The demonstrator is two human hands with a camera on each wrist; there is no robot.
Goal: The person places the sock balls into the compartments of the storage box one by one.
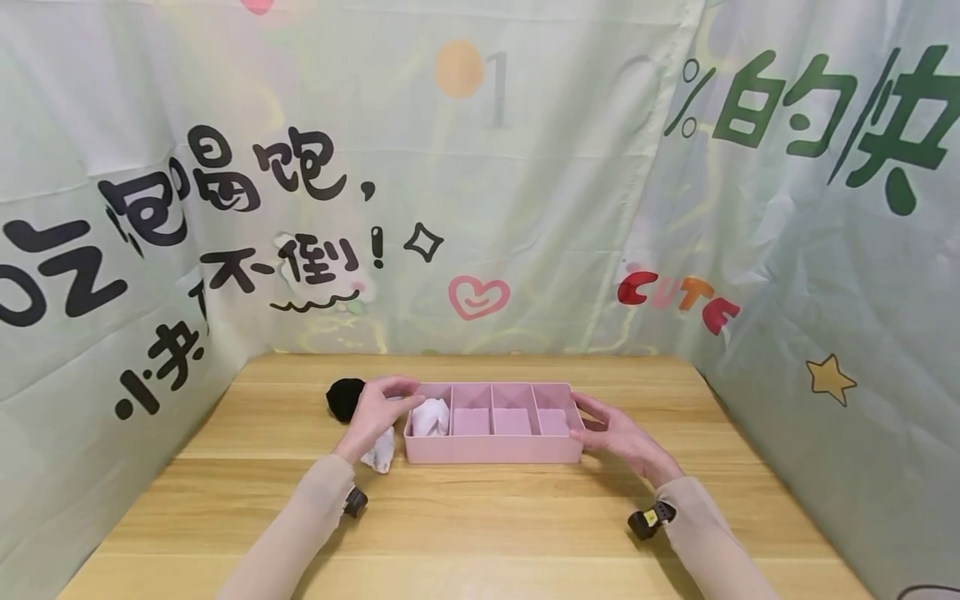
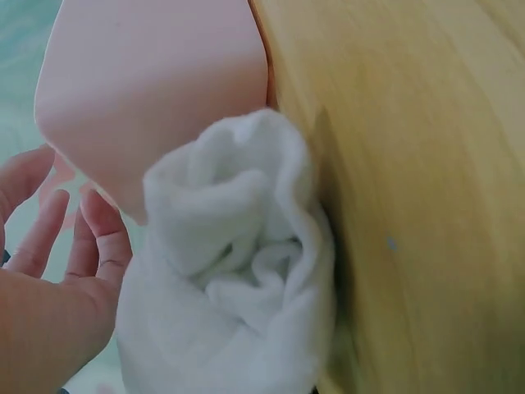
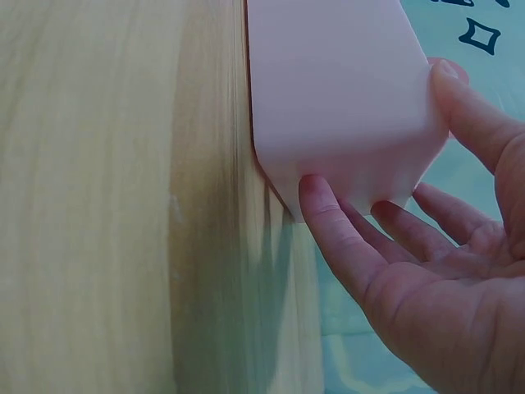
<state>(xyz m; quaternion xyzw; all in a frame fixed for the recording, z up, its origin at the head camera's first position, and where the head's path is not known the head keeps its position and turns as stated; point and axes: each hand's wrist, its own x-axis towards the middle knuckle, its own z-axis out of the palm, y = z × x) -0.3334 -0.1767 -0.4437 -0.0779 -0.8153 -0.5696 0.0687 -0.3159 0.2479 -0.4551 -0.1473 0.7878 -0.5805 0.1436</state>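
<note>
A pink box with several compartments in a row stands on the table. In its leftmost compartment lies a crumpled white cloth bundle, possibly a sock. My left hand is at the box's left end, fingertips by the rim, with nothing seen in its grasp. Beside that end lies a white rolled-up cloth, sock-like, partly behind the hand in the head view. My right hand holds the box's right end. Its thumb is at the top edge, and its fingers touch the end wall.
A black rolled cloth bundle lies left of my left hand, partly hidden by it. Printed fabric encloses the wooden table at the back and sides. A dark cable shows at the lower right corner.
</note>
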